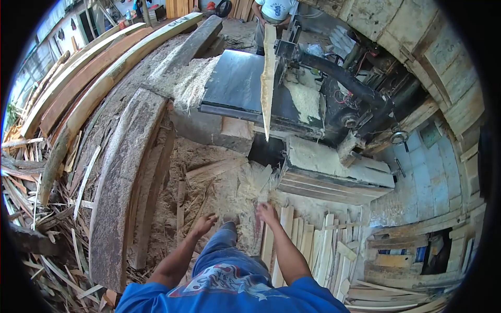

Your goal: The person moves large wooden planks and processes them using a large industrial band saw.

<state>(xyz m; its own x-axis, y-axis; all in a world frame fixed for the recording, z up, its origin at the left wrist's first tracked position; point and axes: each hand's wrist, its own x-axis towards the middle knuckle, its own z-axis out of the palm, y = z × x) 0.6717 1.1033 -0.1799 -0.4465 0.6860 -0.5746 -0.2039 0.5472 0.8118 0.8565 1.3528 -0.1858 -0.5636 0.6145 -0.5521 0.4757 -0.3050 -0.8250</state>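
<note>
My left hand (205,223) hangs in the air above the sawdust-covered floor, its fingers apart and nothing in it. On the other side of my legs, my right hand (267,213) is also empty, with its fingers spread, left of the stacked pale boards. Ahead stands a saw machine with a dark metal table (235,83). A long narrow strip of wood (267,78) lies across that table, its pointed end sticking out past the near edge toward me. Neither hand touches it.
A co-worker in a white shirt (276,10) stands behind the machine. Thick timbers (117,182) lie on the left beside piled offcuts. Pale boards (326,245) lie at the lower right. A sawdust-topped wooden block (334,175) stands at the table's near right.
</note>
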